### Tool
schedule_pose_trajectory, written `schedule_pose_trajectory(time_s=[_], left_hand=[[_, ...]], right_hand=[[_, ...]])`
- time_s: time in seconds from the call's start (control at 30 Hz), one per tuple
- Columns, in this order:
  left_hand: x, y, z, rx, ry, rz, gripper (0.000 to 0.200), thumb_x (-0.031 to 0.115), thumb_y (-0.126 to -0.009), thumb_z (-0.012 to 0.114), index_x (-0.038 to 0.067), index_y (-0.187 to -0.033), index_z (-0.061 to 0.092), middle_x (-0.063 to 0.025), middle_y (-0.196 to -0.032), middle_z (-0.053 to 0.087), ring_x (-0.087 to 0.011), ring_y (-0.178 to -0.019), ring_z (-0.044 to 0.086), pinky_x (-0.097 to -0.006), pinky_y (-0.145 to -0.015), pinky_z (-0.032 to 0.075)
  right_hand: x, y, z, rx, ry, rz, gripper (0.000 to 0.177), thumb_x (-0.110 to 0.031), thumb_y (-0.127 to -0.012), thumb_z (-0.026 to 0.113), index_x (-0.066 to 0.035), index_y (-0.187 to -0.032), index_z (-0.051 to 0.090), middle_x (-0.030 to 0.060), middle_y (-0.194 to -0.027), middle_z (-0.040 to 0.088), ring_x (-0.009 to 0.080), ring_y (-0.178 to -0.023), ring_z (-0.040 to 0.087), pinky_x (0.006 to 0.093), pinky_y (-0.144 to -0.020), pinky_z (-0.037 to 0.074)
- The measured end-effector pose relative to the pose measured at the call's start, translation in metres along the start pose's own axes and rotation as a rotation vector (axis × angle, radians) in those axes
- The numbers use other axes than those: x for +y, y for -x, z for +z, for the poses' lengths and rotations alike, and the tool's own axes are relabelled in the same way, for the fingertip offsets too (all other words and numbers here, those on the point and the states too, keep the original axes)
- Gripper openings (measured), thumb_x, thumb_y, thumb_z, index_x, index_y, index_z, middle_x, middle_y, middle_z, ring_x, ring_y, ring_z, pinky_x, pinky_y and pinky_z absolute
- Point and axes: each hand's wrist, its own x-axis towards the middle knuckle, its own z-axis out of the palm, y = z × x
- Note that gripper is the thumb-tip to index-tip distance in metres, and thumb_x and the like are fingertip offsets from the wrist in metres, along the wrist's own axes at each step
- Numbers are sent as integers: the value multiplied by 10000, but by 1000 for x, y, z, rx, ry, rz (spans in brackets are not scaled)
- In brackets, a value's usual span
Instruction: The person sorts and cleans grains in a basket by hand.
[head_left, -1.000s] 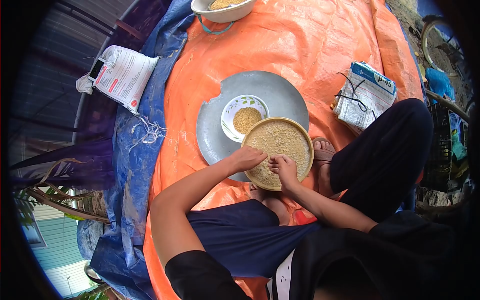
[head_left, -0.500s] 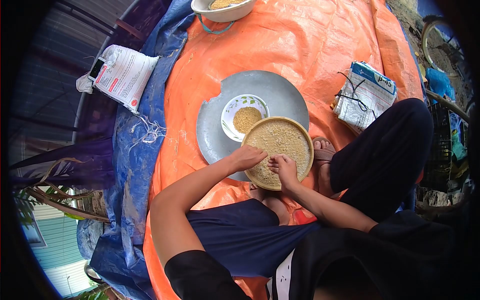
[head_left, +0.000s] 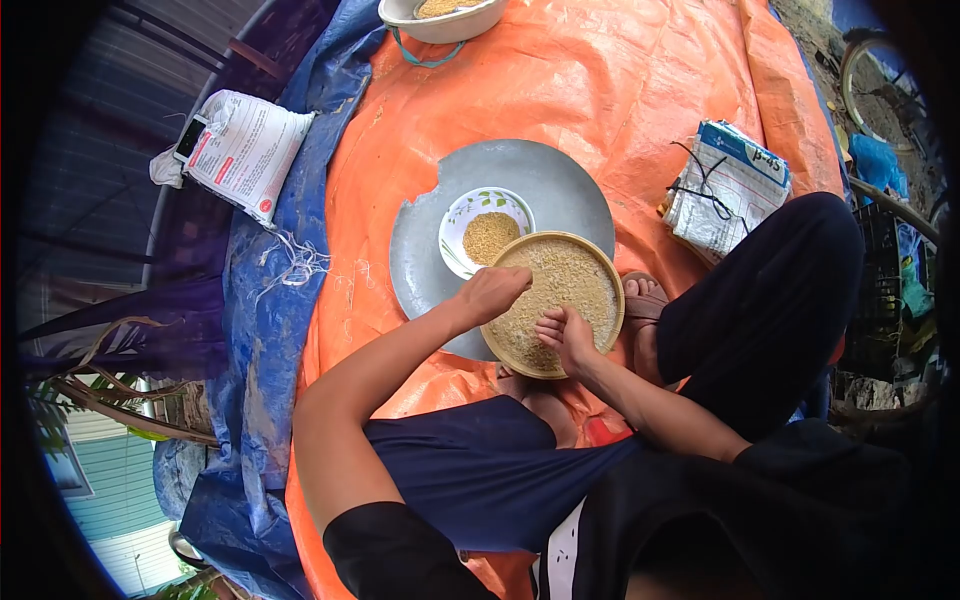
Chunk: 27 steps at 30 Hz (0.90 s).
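A round, shallow tan tray (head_left: 612, 300) holds pale grain (head_left: 565, 280) spread over its bottom. Above its left edge is my left hand (head_left: 497, 292), fingers closed; whatever they hold is hidden. My right hand (head_left: 568, 336) is over the near part of the grain with its fingers curled together, and I cannot make out what is in them. Beyond the tray's upper left rim, a white bowl with green leaf prints (head_left: 455, 225) contains golden grain (head_left: 490, 238). Both sit over a large grey metal disc (head_left: 420, 260), the tray overlapping its near right side.
An orange tarp (head_left: 560, 75) covers the ground, with a blue tarp (head_left: 265, 350) along the left. A white printed sack (head_left: 250, 150) lies at left, folded sacks (head_left: 725, 185) at right. A basin (head_left: 450, 25) with grain stands at the far end.
My left hand has shifted slightly up and left, and its fingers are more tightly closed. My right hand stays over the grain with its fingers slightly shifted.
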Motion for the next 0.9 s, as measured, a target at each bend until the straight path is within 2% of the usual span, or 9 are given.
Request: schedule_pose_trajectory(time_s=[0.17, 0.27, 0.33, 0.47, 0.6, 0.77, 0.87, 0.9], left_hand=[[28, -12, 7, 64, 63, 156, 111, 142, -846, 552, 50, -905, 529, -131, -800, 612, -317, -745, 631, -411, -621, 497], [38, -12, 14, 37, 31, 257, 124, 130, -812, 574, 63, -909, 535, -98, -810, 596, -288, -747, 637, -386, -624, 509], [42, -11, 16, 27, 41, 326, 131, 126, -809, 574, 64, -919, 538, -88, -817, 593, -284, -754, 639, -378, -627, 515], [39, -7, 18, -8, -19, 345, 140, 126, -805, 570, 62, -927, 547, -85, -837, 591, -281, -781, 642, -373, -635, 529], [35, -4, 16, -10, -43, 337, 134, 133, -812, 558, 59, -923, 548, -87, -842, 583, -281, -780, 639, -372, -644, 529], [27, -3, 13, -7, -17, 269, 121, 132, -824, 566, 50, -908, 540, -94, -830, 562, -275, -779, 631, -374, -652, 518], [15, -1, 14, 89, -32, 167, 132, 129, -827, 595, 43, -904, 531, -95, -837, 550, -275, -754, 623, -376, -638, 511], [15, 1, 9, 15, -40, 49, 176, 128, -828, 618, 37, -962, 549, -104, -914, 554, -285, -823, 610, -375, -695, 510]], right_hand=[[-7, -9, -2, -48, -151, 28, 535, -425, -983, 314, 49, -1085, 539, 202, -1076, 609, 286, -986, 607, 381, -898, 491], [-3, -18, -4, -27, -217, 56, 502, -416, -985, 311, 22, -1053, 547, 190, -1080, 610, 274, -986, 607, 385, -904, 489], [-1, -19, -6, -100, -263, 63, 408, -375, -976, 355, -20, -1007, 554, 145, -1013, 608, 253, -949, 605, 396, -905, 495], [2, -18, -7, -174, -304, 81, 309, -308, -958, 420, -33, -992, 557, 107, -959, 593, 239, -916, 599, 391, -899, 504], [1, -10, -1, -148, -301, 62, 279, -260, -952, 434, -17, -1001, 563, 114, -956, 599, 241, -924, 601, 394, -914, 504], [1, 2, 5, -166, -154, 67, 395, -295, -980, 365, 35, -1075, 559, 162, -1009, 618, 260, -983, 614, 382, -932, 497], [4, 8, 4, -170, -93, 85, 449, -317, -993, 327, 56, -1100, 551, 179, -1042, 620, 263, -983, 625, 363, -924, 499], [5, 9, 4, -166, -77, 91, 463, -324, -996, 315, 61, -1105, 549, 183, -1052, 619, 262, -979, 629, 356, -920, 500]])
